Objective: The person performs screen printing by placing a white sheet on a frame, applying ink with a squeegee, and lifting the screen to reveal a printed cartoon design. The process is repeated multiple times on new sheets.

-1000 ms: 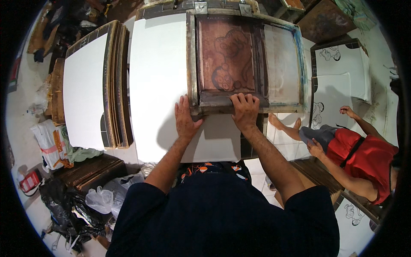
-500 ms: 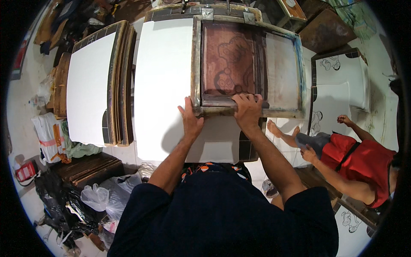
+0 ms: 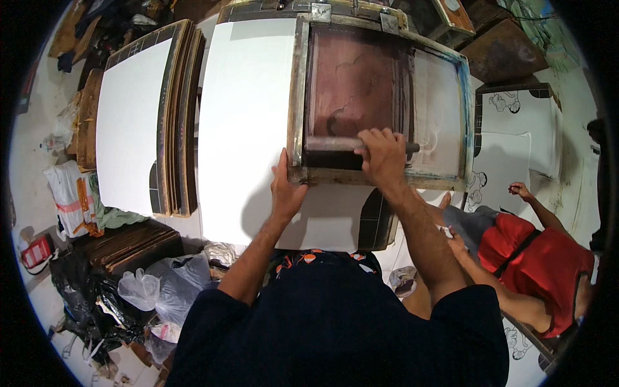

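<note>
A wooden screen printing frame (image 3: 300,97) with a reddish-brown mesh area (image 3: 361,71) lies over a white sheet (image 3: 245,97) on a dark board (image 3: 373,219). My right hand (image 3: 385,158) is closed around a squeegee (image 3: 332,143), which lies across the near part of the mesh. A dark band of ink (image 3: 332,159) shows on the near side of the squeegee. At the frame's near left corner, my left hand (image 3: 287,193) holds the wood, with the index finger along the left side and the thumb by the near edge. Metal hinge clamps (image 3: 320,13) sit at the frame's far edge.
On the left stands a stack of boards (image 3: 175,129) topped by a white sheet (image 3: 132,122). Plastic bags (image 3: 171,290) and more boards (image 3: 135,248) lie at lower left. A person in red (image 3: 538,258) is at the right, near white sheets with printed line drawings (image 3: 509,129).
My right hand has pushed the squeegee away from the frame's near edge, uncovering a dark ink band. The drawing in the mesh looks fainter. My left hand stays at the corner.
</note>
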The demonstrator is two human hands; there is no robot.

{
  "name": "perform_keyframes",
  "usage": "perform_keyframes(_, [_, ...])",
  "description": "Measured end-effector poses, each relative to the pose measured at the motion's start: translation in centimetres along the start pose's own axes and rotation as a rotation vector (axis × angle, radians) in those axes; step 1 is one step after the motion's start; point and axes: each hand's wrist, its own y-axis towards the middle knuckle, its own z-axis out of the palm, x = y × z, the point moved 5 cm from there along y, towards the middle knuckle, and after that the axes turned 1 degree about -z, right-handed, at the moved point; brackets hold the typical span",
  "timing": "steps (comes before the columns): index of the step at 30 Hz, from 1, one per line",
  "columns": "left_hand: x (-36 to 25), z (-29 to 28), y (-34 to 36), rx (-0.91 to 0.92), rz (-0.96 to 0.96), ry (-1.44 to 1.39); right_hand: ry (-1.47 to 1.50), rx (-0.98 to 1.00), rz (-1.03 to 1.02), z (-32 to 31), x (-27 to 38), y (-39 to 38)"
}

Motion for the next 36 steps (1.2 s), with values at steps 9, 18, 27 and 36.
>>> perform_keyframes(9, [-0.7, -0.2, 0.0, 0.040, -0.046, -0.065, -0.204, -0.138, 0.045, 3.0, -14.5, 24.1])
perform_keyframes(18, [0.2, -0.1, -0.5, 0.037, -0.017, -0.069, -0.113, -0.099, 0.068, 1.6, -5.0, 6.2])
perform_keyframes(27, [-9.7, -4.3, 0.4, 0.005, 0.100, -0.284, -0.117, -0.287, 0.059, -6.7, 6.4, -6.3])
perform_keyframes(36, [-21.9, -18.3, 12.6, -0.047, 0.477, -0.442, -0.462, -0.606, 0.060, -30.6, 4.9, 11.4])
